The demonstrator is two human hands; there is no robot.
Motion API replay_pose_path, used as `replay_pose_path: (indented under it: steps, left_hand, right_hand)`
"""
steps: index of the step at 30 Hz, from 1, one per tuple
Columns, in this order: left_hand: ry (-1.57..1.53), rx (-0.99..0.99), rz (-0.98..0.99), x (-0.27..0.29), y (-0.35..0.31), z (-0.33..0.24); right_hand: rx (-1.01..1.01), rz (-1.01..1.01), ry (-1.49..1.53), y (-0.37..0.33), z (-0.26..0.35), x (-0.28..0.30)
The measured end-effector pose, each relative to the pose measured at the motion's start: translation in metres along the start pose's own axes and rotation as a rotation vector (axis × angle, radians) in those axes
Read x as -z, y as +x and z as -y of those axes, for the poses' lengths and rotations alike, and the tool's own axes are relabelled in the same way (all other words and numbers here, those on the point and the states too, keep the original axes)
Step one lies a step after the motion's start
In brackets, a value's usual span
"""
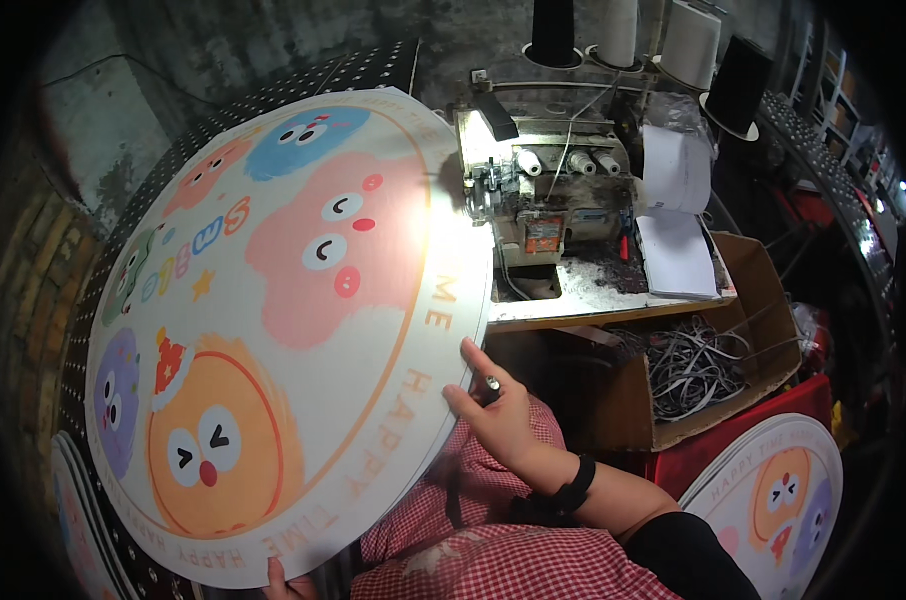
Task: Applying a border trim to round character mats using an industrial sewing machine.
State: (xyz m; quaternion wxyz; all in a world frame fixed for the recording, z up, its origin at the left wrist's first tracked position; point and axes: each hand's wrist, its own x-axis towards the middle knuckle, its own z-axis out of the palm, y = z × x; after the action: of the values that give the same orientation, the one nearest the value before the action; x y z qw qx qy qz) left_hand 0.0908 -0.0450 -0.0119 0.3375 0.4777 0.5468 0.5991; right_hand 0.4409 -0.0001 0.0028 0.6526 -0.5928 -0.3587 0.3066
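Observation:
A large round mat [343,150] with cartoon faces and lettering round its border lies tilted across my left and front. Its right rim reaches up to the lit needle area of a sewing machine [548,165]. At the mat's lower right rim is my right hand [503,415], its index finger and thumb apart on the border. A small dark thing with a metal end [491,385] sticks out of that same hand; its kind is hard to make out. My left hand [289,588] grips the mat's bottom edge, with most of it cut off below the picture.
Several thread cones [618,35] stand behind the machine. Papers [678,250] lie on its right side. A cardboard box [763,290] holds tangled grey strips [693,365]. More round mats [773,500] stand at lower right, others [83,520] at lower left. A dotted black surface [373,75] lies beneath the mat.

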Motion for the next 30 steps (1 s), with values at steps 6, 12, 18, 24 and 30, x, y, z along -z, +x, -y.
replay_pose_path:
  steps: [6, 12, 18, 24, 30]
  left_hand:
    - [-0.378, 0.083, -0.139, 0.013, 0.001, 0.020]
    - [-0.193, -0.007, 0.054, 0.028, 0.004, 0.037]
    - [0.051, -0.230, -0.073, 0.034, 0.006, 0.052]
    - [-0.014, 0.058, -0.179, 0.027, 0.001, 0.055]
    - [0.099, -0.205, 0.062, 0.022, 0.006, 0.033]
  right_hand:
    - [0.006, -0.057, 0.113, 0.006, 0.000, 0.001]
    - [0.083, 0.006, -0.027, -0.004, -0.001, -0.005]
    - [0.038, -0.051, 0.056, 0.006, 0.000, -0.002]
    - [0.092, 0.013, -0.020, 0.000, 0.000, -0.007]
    - [0.062, 0.028, 0.056, 0.000, -0.003, -0.011]
